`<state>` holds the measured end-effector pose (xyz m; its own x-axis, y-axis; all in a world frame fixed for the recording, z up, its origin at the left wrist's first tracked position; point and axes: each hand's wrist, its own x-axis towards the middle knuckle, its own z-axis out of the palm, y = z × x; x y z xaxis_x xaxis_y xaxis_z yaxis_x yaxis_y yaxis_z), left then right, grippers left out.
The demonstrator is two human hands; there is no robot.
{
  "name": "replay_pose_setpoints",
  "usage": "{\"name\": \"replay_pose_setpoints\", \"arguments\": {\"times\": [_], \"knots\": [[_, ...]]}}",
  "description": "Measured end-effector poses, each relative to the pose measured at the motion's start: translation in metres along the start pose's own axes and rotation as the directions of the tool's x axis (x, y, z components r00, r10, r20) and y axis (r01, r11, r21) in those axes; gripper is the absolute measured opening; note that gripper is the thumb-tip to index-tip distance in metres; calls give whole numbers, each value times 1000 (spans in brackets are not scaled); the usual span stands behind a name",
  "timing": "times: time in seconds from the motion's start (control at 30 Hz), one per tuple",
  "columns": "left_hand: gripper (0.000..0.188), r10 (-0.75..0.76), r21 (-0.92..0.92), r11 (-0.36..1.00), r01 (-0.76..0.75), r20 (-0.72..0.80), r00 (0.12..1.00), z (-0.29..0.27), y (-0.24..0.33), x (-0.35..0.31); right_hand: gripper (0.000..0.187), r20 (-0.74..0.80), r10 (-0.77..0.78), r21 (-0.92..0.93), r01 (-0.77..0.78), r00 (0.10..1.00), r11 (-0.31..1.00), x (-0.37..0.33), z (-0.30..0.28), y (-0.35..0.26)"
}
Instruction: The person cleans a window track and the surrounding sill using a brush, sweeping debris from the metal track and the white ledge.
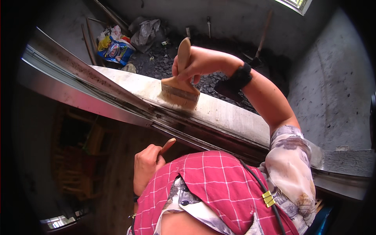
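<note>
My right hand (197, 62) grips the wooden handle of a wide flat brush (181, 86). Its pale bristles press on the light stone sill (223, 113) of a window, just above the dirty metal sliding track (129, 103). My left hand (145, 164) is held low near my chest, closed around a slim wooden stick (167, 145) whose rounded tip points up toward the track. A black band sits on my right wrist.
Beyond the sill lies dark gravel (156, 64) with a colourful bag (115, 49), a grey plastic bag (145, 32) and long tool handles against a grey wall. A concrete wall (337, 90) rises at right. Wooden chairs (78, 152) stand below left.
</note>
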<state>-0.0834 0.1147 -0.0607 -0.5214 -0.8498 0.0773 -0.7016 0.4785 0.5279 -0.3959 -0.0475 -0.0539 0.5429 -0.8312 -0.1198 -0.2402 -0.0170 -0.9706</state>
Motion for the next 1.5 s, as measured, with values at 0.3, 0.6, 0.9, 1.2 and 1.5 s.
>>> {"name": "replay_pose_setpoints", "arguments": {"times": [0.3, 0.6, 0.9, 1.2, 1.5], "knots": [[14, -37, 42, 999, 35, 53, 998, -3, -2, 1, 20, -377, -15, -171, -53, 926, 984, 25, -41, 10], [14, -66, 105, 993, 57, 83, 994, -10, 4, 1, 24, -197, 42, -4, -43, 979, 999, 93, -5, 12], [13, -196, 140, 972, 187, 49, 979, -17, 3, -10, 22, -26, -132, -60, 130, 991, 990, 121, 12, -25], [13, -218, 195, 959, 205, 50, 975, -23, 17, -9, 17, -511, -586, -664, 145, 629, 734, 195, -9, 3], [12, -277, 243, 937, 253, 71, 958, -30, 32, -10, 21, -336, -119, 297, 225, 934, 928, 241, 40, -38]]}}
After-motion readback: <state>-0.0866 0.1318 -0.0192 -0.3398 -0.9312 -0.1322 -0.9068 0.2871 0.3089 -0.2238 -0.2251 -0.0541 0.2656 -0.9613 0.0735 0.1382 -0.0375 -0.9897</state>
